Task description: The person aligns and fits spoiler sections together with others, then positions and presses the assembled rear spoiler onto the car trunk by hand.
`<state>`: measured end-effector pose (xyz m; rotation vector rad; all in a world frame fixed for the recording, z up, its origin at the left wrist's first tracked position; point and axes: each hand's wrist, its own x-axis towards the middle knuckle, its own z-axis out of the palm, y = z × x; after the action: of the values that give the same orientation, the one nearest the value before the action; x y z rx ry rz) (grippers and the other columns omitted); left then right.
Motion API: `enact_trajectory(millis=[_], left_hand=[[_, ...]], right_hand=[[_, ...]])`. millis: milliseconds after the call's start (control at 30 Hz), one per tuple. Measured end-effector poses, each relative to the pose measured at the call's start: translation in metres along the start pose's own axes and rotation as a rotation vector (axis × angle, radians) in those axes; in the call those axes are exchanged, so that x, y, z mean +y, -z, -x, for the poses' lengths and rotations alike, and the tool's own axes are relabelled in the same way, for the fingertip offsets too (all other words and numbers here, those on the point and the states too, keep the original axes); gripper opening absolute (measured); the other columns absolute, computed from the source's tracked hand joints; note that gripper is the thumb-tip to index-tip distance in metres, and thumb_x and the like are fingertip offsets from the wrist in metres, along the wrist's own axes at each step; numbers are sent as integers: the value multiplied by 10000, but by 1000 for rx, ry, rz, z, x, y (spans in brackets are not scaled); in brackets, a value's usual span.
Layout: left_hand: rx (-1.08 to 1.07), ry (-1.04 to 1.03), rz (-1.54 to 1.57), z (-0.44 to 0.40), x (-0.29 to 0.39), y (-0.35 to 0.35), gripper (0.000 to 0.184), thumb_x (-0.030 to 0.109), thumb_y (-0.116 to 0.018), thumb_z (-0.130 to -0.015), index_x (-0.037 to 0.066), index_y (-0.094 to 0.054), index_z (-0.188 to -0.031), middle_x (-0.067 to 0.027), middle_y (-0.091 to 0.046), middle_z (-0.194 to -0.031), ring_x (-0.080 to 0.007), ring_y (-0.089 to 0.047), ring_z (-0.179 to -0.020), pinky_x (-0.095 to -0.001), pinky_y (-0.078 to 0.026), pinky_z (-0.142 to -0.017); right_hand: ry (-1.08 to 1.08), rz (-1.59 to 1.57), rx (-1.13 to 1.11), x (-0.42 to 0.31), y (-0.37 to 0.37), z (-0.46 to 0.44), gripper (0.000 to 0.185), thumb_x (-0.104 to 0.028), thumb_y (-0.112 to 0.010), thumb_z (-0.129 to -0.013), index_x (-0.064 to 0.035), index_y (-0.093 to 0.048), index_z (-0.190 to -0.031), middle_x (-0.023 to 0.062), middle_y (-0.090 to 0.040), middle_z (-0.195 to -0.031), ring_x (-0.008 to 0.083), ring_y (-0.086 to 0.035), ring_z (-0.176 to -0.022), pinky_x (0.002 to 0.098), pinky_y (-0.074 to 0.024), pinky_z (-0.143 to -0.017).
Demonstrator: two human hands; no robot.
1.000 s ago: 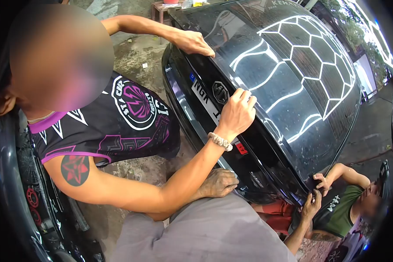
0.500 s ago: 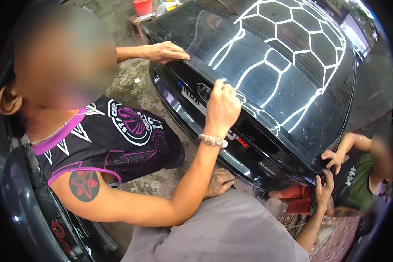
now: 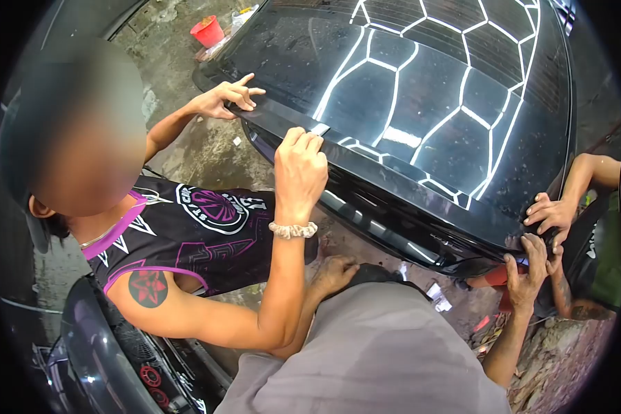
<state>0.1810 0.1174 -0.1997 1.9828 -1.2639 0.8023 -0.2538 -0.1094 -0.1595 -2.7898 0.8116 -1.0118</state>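
My left hand (image 3: 335,273) rests loosely on dark cloth beside my grey shirt, its fingers bent and partly hidden, with no object visible in it. At the right, my right hand (image 3: 526,270) touches the corner of the black car's rear lid (image 3: 421,200), thumb and fingers apart. A co-worker's fist (image 3: 301,165) pinches a small pale piece (image 3: 319,129) against a dark strip (image 3: 283,116) along the lid's rear edge. That person's other hand (image 3: 228,96) lies at the strip's far end. A second co-worker's hands (image 3: 553,215) are beside my right hand.
The tattooed co-worker in a black and purple top (image 3: 221,241) stands at the left, in front of another car (image 3: 96,345). A red bucket (image 3: 207,32) stands past the lid's far corner. Pale scraps (image 3: 438,297) lie on the ground below the bumper.
The view has shifted and now looks more from above. My left hand has come off the bumper onto the dark cloth. The co-worker's far hand has lifted some fingers.
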Motion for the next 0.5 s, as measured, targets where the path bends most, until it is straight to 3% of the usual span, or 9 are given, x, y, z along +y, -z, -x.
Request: enact_trajectory(millis=[133,300,367,500], left_hand=[[-460,270,96,164,-29,-52,326,285,-579,-853,0,-679,-978,-191,-668,-1048,-339,-611,-1075,-416,-468,-988],[-1263,693,49,422,-45,-47,488,412,-558,-935,8,-688,-1176,-216,-667,-1222,-373,-600,-1198,-434,-448,-1063],[-1352,778,-35,452,-39,-28,511,434,-549,-955,17,-694,-1211,-220,-666,-1257,-377,-597,-1223,-436,-444,-1079],[-1330,764,-19,464,-26,-25,515,441,-585,-938,29,-686,-1229,-215,-644,-1299,-365,-583,-1244,-432,-441,-1086]], right_hand=[[20,-34,62,16,0,2,483,-276,-800,-828,31,-645,-1168,182,-644,-1224,401,-559,-1225,511,-382,-1098],[75,-86,122,34,-9,10,472,-277,-785,-849,32,-638,-1174,185,-643,-1228,407,-577,-1190,516,-409,-1067],[79,-123,146,42,-12,14,465,-274,-773,-860,32,-637,-1182,189,-641,-1239,402,-575,-1198,509,-411,-1067],[102,-157,181,55,-18,21,450,-279,-738,-893,31,-636,-1203,190,-637,-1265,398,-558,-1230,509,-392,-1087]])
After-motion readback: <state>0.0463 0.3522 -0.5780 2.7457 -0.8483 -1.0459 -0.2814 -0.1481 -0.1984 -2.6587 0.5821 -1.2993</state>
